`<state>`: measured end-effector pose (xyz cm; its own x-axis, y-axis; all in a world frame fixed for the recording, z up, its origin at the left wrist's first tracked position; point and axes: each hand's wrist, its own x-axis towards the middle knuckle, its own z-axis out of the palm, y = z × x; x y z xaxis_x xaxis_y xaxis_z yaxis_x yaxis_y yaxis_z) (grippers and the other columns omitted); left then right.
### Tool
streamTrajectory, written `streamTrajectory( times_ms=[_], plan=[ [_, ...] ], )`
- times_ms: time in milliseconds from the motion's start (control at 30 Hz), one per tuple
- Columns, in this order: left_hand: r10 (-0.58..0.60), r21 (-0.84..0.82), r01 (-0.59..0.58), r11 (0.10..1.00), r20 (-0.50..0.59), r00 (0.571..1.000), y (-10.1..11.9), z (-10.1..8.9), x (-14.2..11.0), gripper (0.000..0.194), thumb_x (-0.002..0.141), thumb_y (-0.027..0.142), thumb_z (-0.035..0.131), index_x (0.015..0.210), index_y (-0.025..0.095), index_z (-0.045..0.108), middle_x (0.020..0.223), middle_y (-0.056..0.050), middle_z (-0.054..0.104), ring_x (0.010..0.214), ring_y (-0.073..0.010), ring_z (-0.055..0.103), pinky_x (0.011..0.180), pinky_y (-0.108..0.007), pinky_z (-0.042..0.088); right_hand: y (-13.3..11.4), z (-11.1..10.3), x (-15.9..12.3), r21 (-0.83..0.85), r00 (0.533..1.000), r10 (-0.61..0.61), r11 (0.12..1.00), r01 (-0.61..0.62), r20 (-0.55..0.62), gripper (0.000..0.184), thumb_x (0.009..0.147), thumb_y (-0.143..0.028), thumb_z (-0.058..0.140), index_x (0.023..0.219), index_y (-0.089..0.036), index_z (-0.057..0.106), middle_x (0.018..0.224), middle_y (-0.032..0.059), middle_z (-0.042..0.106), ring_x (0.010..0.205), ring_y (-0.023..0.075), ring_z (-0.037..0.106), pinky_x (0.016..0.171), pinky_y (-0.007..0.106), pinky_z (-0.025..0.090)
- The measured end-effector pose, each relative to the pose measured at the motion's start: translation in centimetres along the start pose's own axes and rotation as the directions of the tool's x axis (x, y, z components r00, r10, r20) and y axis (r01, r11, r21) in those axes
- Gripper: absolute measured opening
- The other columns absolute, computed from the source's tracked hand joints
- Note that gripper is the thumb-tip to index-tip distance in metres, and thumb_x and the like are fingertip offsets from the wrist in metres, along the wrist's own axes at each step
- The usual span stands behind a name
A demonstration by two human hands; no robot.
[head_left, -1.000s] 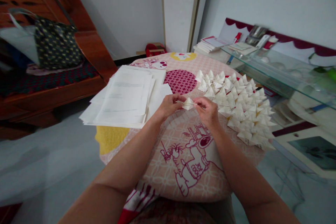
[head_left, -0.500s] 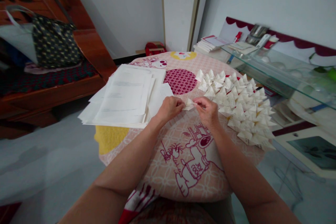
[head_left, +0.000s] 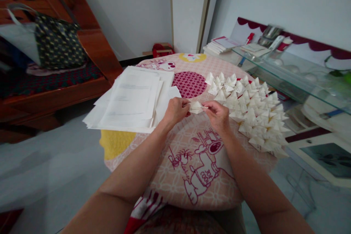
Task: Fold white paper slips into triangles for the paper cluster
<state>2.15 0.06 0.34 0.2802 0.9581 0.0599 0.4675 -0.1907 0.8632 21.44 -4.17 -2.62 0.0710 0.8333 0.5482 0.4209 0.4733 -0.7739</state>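
Observation:
A small folded paper boat (head_left: 196, 107) is held over the middle of the round table, stretched between both hands. My left hand (head_left: 176, 110) pinches its left tip, fingers closed. At the opposite tip, my right hand (head_left: 217, 112) grips between thumb and fingers. To the right spreads a dense group of similar white folded paper pieces (head_left: 255, 111), pointed ends up. Left of my hands lies a stack of white paper sheets (head_left: 130, 97) with faint print, one smaller sheet sticking out near my left hand.
A pink patterned cloth (head_left: 161, 186) covers the table. Along the right runs a glass shelf (head_left: 290, 76) bearing metal containers, with a stack of booklets (head_left: 219, 45) beside it. A wooden bench (head_left: 95, 49) with a dotted bag (head_left: 59, 42) stands at the left.
The fingers of my left hand have shifted slightly on the paper boat, and its middle shows more clearly. Papers and folded pieces on the table stay in place.

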Motion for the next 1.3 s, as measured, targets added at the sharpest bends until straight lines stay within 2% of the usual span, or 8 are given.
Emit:
streamTrajectory(
  times_ms=[300,467,600,733,833,933,1000,1300],
  plan=[
    [-0.07,0.089,0.076,0.993,-0.063,0.996,0.9,0.0,-0.3,0.026,0.078,0.011,0.053,0.083,0.013,0.078,0.058,-0.002,0.07,0.058,-0.0145,0.071,0.057,-0.019,0.052,0.0,0.4,0.1,0.102,0.999,0.042,0.994,-0.042,-0.003,0.007,0.082,-0.029,0.07,0.083,-0.021,0.071,0.091,0.0045,0.078,0.079,0.0191,0.071,0.073,0.032,0.055],
    [-0.082,-0.073,0.083,0.994,0.014,0.997,1.0,0.1,-0.3,0.03,0.082,0.018,0.058,0.104,0.012,0.077,0.069,-0.004,0.075,0.055,-0.0142,0.069,0.052,-0.019,0.051,-0.5,0.4,0.3,0.197,0.988,0.156,0.969,-0.149,-0.021,0.013,0.077,-0.033,0.074,0.082,-0.021,0.07,0.096,0.0062,0.079,0.082,0.0206,0.072,0.075,0.034,0.057],
    [-0.03,-0.13,0.036,0.991,0.051,0.998,1.1,0.3,-0.4,0.026,0.084,0.018,0.054,0.095,0.012,0.077,0.065,-0.002,0.072,0.051,-0.0121,0.065,0.05,-0.019,0.049,-0.4,0.4,0.4,0.222,0.972,0.235,0.947,-0.233,0.018,0.018,0.073,-0.036,0.076,0.081,-0.021,0.07,0.092,0.0063,0.078,0.081,0.0215,0.072,0.075,0.036,0.058],
    [0.04,-0.007,-0.04,0.999,-0.042,0.998,1.1,0.5,-0.6,0.025,0.085,0.018,0.052,0.087,0.013,0.077,0.066,-0.002,0.072,0.054,-0.0119,0.064,0.052,-0.019,0.046,-0.5,0.5,0.3,0.208,0.944,0.319,0.921,-0.33,0.085,0.026,0.071,-0.039,0.079,0.088,-0.02,0.072,0.08,0.0039,0.076,0.074,0.0208,0.071,0.072,0.035,0.058],
    [0.156,0.127,-0.143,0.982,-0.099,0.983,1.2,0.7,-0.8,0.026,0.086,0.019,0.052,0.085,0.013,0.077,0.07,-0.005,0.073,0.06,-0.0131,0.064,0.057,-0.021,0.044,-0.6,0.7,0.2,0.209,0.929,0.357,0.905,-0.37,0.097,0.03,0.073,-0.042,0.079,0.093,-0.02,0.073,0.084,0.0048,0.076,0.076,0.0216,0.072,0.074,0.037,0.061],
    [0.25,0.239,-0.222,0.945,-0.094,0.964,1.3,0.9,-0.9,0.025,0.085,0.017,0.053,0.083,0.013,0.077,0.068,-0.005,0.072,0.061,-0.0139,0.061,0.061,-0.024,0.042,-0.7,0.9,0.2,0.186,0.926,0.363,0.908,-0.376,0.101,0.031,0.073,-0.041,0.079,0.095,-0.02,0.072,0.095,0.007,0.077,0.086,0.0238,0.074,0.076,0.039,0.062],
    [0.268,0.27,-0.234,0.934,-0.096,0.959,1.4,0.9,-1.0,0.025,0.085,0.017,0.053,0.083,0.012,0.077,0.068,-0.006,0.072,0.062,-0.014,0.06,0.062,-0.025,0.04,-0.6,0.9,0.2,0.151,0.935,0.343,0.923,-0.354,0.092,0.033,0.073,-0.039,0.078,0.098,-0.02,0.073,0.101,0.0083,0.077,0.091,0.0249,0.074,0.078,0.04,0.062],
    [0.188,0.258,-0.154,0.954,-0.116,0.975,1.6,0.5,-1.1,0.028,0.087,0.017,0.049,0.079,0.014,0.076,0.064,-0.005,0.069,0.063,-0.0149,0.06,0.061,-0.024,0.039,0.1,1.0,0.2,0.165,0.959,0.275,0.945,-0.282,0.063,0.034,0.071,-0.025,0.07,0.104,-0.02,0.076,0.107,0.0089,0.079,0.1,0.0252,0.074,0.088,0.039,0.061]
  ],
)
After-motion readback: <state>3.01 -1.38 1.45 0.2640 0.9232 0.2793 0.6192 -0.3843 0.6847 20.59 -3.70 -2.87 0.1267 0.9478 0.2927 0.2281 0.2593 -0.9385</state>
